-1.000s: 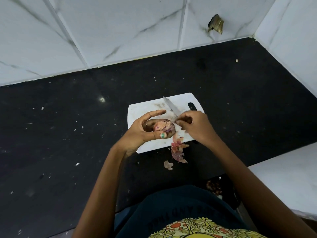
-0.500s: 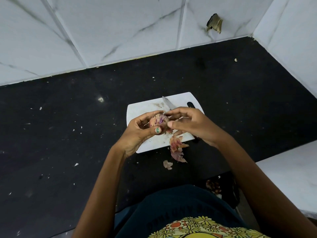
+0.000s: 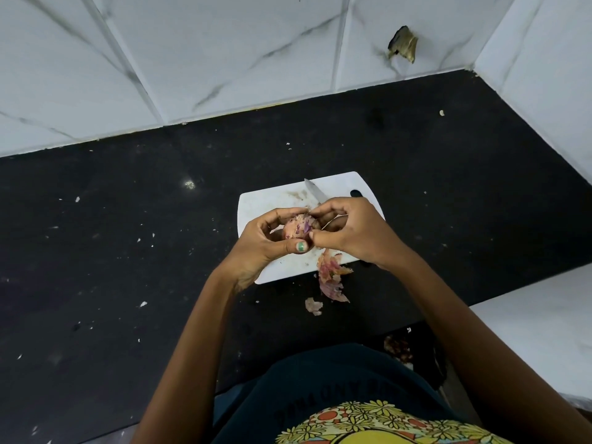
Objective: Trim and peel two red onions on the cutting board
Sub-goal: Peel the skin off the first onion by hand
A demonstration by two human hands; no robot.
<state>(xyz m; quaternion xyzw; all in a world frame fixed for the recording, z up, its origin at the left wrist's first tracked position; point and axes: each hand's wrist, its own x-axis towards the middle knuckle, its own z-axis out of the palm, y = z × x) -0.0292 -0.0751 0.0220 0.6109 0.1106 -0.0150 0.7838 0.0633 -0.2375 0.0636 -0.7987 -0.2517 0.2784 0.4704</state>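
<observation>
Near edge: dark shirt w/ yellow floral print (image 3: 368, 415), both forearms reach fwd over the black surface (image 3: 128, 251).

Loose peel scrap (image 3: 313, 306) on the surface, below the fingers. Bigger pile of pink/red skins (image 3: 331, 277) just beyond it, straddling the near edge of the cutting board (image 3: 266, 203), directly under the right hand.

Left hand (image 3: 266, 245): fingers curled round the red onion (image 3: 296, 230), cupping it from the left, thumb w/ green nail across the near side. Onion is held up over the board, partly peeled, patchy pink and purple.

Right hand (image 3: 349, 233): fingers clenched onto the onion's right side, thumb + fingertips pinching at the skin. Knife (image 3: 315, 192) also in this hand; blade pokes out past the fingers, pointing far-left over the board. Handle hidden, exact grip can't tell.

Only one onion visible.

Beyond the fingers: board's far edge w/ handle slot (image 3: 356, 193), then bare black surface w/ white flecks, then marble wall tiles (image 3: 224, 59) w/ a chipped hole (image 3: 403, 44) far-right.
</observation>
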